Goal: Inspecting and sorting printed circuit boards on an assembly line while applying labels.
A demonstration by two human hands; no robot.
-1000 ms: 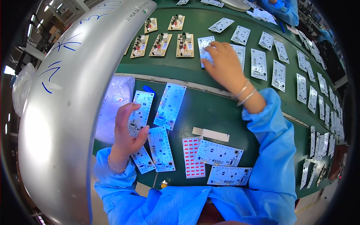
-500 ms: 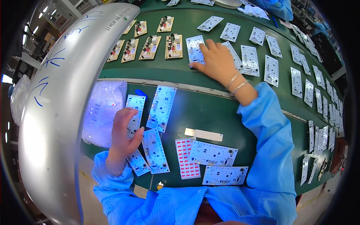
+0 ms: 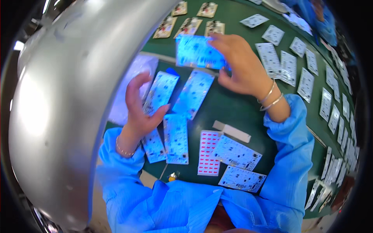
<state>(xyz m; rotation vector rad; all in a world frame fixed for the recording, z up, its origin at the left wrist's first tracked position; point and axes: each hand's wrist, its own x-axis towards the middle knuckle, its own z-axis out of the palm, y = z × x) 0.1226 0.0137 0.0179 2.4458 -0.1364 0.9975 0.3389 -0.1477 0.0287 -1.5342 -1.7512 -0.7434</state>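
Observation:
My right hand [image 3: 246, 66] grips a white circuit board [image 3: 197, 52] by its right end, thumb below and fingers above. The board is raised off the bench and looks blue under the light. My left hand [image 3: 140, 118], thumb and fingers spread, hovers over another circuit board [image 3: 162, 90] and holds nothing. Close to it lie a tilted board [image 3: 195, 91], an upright one [image 3: 176, 139] and a partly covered one [image 3: 154, 146]. A sheet of red arrow stickers [image 3: 208, 155] lies in front of me, with a board [image 3: 237, 151] overlapping its edge and a further board [image 3: 243, 178] below.
A big silver lamp-like housing [image 3: 77, 97] fills the left side. Behind it lies a clear plastic bag [image 3: 134, 87]. Tan boards with components [image 3: 190, 26] stand at the back, and several white boards [image 3: 306, 83] spread right. A white strip [image 3: 233, 131] lies mid-bench. Another person's blue sleeve [image 3: 328, 27] shows far right.
My right hand has picked up the circuit board from the far shelf, bringing it nearer and turning it sideways. My left hand has spread slightly wider. The whole view has shifted and tilted.

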